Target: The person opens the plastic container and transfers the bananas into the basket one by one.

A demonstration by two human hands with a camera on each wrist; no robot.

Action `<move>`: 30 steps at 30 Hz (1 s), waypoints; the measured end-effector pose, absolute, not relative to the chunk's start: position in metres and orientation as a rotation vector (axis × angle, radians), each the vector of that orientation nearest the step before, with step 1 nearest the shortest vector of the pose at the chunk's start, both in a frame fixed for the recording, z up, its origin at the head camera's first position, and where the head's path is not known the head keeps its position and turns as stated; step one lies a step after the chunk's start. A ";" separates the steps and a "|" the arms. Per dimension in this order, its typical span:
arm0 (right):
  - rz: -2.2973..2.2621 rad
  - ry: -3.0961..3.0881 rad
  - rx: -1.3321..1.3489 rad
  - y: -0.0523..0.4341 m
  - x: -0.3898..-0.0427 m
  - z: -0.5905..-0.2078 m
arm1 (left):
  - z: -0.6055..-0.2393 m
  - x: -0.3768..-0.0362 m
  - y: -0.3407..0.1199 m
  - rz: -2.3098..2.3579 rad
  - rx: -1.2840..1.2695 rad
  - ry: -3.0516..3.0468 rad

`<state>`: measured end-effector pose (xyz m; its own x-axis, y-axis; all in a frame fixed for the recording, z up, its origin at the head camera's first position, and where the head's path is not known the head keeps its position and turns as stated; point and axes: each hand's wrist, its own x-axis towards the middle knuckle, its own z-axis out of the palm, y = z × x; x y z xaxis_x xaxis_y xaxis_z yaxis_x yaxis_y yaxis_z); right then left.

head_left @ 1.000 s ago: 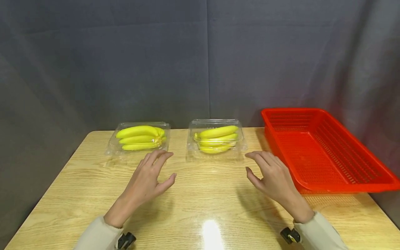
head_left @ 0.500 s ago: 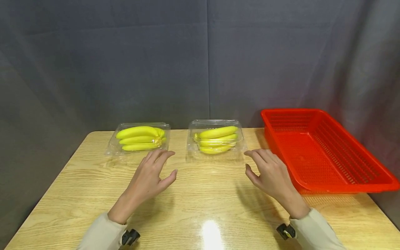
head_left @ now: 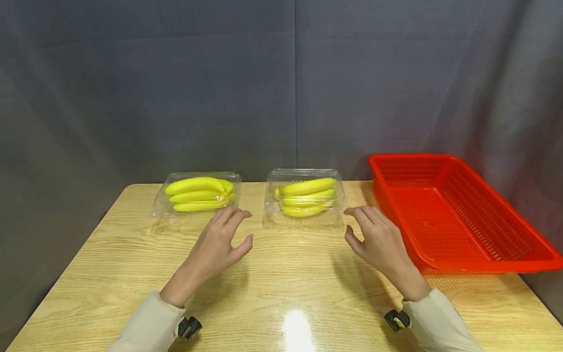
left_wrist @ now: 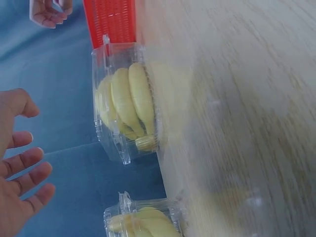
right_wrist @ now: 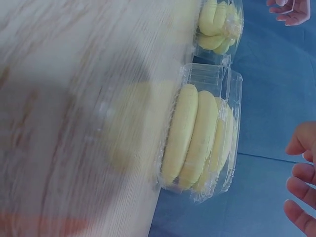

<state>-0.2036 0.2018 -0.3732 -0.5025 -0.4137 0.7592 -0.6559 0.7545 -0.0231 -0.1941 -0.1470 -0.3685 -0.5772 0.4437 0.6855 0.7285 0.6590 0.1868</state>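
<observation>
Two clear plastic clamshell boxes stand at the back of the wooden table, each with a bunch of yellow bananas inside. The left bunch of bananas [head_left: 198, 194] lies near the table's left back corner; the other bunch of bananas [head_left: 308, 191] is at the middle. My left hand [head_left: 215, 242] hovers over the table in front of the gap between the boxes, fingers relaxed and thumb apart. On the other side, my right hand [head_left: 378, 239] is held near the middle clear box [right_wrist: 224, 81], its fingers loosely bent. Neither hand holds anything.
A red plastic basket [head_left: 396, 234] with slotted walls stands on the right side of the wooden table [head_left: 286, 274], just beyond my right hand. A dark grey curtain [head_left: 220, 98] hangs behind the table's back edge. Black straps show at both sleeves.
Both hands have drifted slightly forward, the left one also a little to the right. The boxes of bananas and the basket stay in place.
</observation>
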 end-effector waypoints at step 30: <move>0.364 -2.137 0.772 0.205 -0.223 -0.384 | -0.370 -0.212 -0.132 -0.671 -0.884 -2.230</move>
